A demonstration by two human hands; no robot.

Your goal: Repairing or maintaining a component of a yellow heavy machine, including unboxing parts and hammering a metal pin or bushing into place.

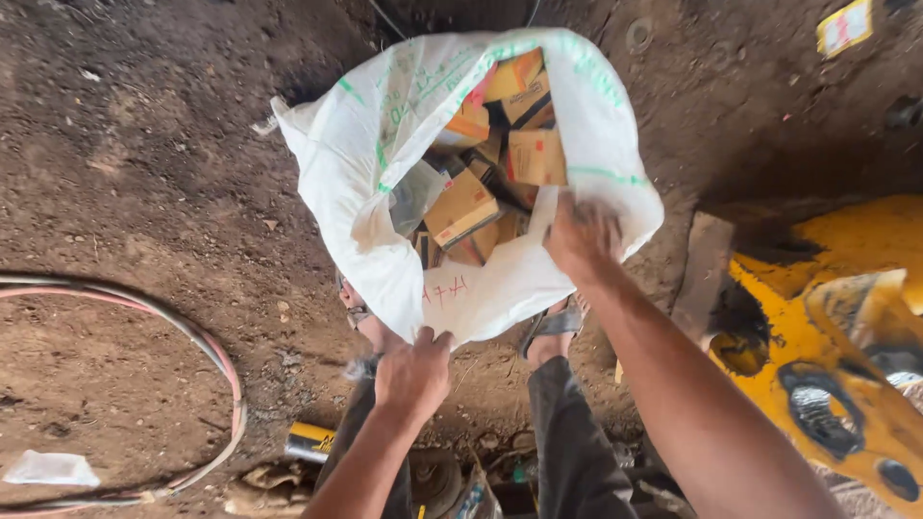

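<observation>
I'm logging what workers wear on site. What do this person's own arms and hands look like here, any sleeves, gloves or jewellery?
Both forearms are bare up to the frame edge, with no sleeves in view. The left hand and right hand wear no gloves. No watch, bracelet or ring shows, though the right hand is motion-blurred, so small items could be missed.

Sack mouth open at top, but packed w/ small cardboard boxes, little gap between. Right hand blocks near rim. Left side: bare dirt ground, free; hose loop lower left. Yellow machine crowds right.
</observation>
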